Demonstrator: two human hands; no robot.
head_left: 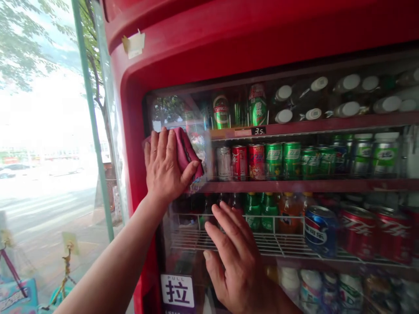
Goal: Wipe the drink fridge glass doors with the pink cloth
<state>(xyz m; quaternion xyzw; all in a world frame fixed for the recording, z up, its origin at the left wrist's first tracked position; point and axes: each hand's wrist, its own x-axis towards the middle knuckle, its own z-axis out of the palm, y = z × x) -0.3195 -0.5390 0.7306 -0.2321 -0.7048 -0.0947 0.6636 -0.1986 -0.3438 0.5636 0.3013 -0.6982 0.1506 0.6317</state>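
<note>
My left hand presses a folded pink-purple cloth flat against the left side of the fridge's glass door, near the red frame. Its fingers point up over the cloth, and the thumb lies across the lower right corner. Lower and to the right, my right hand is raised before the glass with fingers apart and nothing in it. Whether its fingertips touch the pane cannot be made out. A white "PULL" sign is on the door below my left hand.
Behind the glass are shelved drinks, including green cans, a blue Pepsi can and red cola cans. A red frame surrounds the door. At left, a green post stands before a bright street.
</note>
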